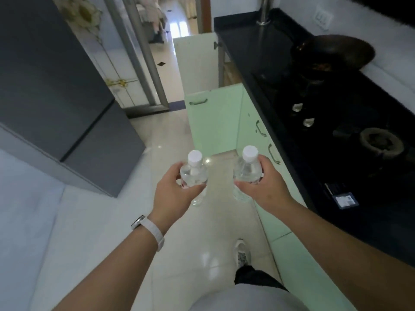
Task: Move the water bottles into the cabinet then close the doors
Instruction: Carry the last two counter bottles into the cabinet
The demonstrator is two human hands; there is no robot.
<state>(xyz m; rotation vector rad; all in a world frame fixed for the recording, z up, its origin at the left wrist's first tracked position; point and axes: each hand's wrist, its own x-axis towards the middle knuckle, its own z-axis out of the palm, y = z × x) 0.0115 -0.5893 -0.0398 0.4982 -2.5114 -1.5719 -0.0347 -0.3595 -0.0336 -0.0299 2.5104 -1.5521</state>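
Both forearms extended toward 12 o'clock. Left hand [174, 190] grips one clear white-capped plastic bottle [194, 173]; right hand [265, 184] grips another [247, 169], both upright.

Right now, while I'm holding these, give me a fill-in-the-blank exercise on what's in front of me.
1. The left bottle and the right bottle both have ____ caps.
2. The left hand and the right hand each grip ____ bottle.
3. The green cabinet door ahead stands ____.
4. The white wristband is on the ____ wrist.

Missing words: white; one; open; left.
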